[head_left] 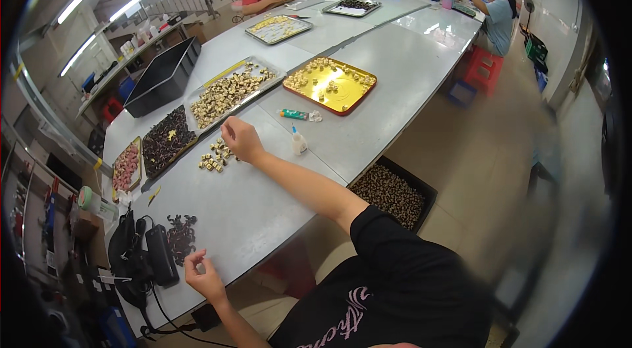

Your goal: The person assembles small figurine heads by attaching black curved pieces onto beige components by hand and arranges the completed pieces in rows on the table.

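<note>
My right hand (243, 140) reaches across the grey table with its fingers curled closed. It is over the edge of a loose pile of small cream-and-dark pieces (212, 162); whatever its fingertips hold is hidden. Lower down, my left hand (205, 277) hovers near the table's front edge, thumb and fingers bent together. Anything between them is too small to make out. Just beyond it lies a heap of dark, curved, strip-like pieces (180, 237). To the right of my right hand stands a small white glue bottle (299, 144) with a blue tip.
Trays hold cream pieces (230, 94), dark strips (168, 140) and pink pieces (126, 167). A yellow tray (336, 99) sits beyond a green tube (293, 114). Black bag and cable (128, 262) lie at left. A floor bin (388, 196) holds small pieces. Co-workers sit farther off.
</note>
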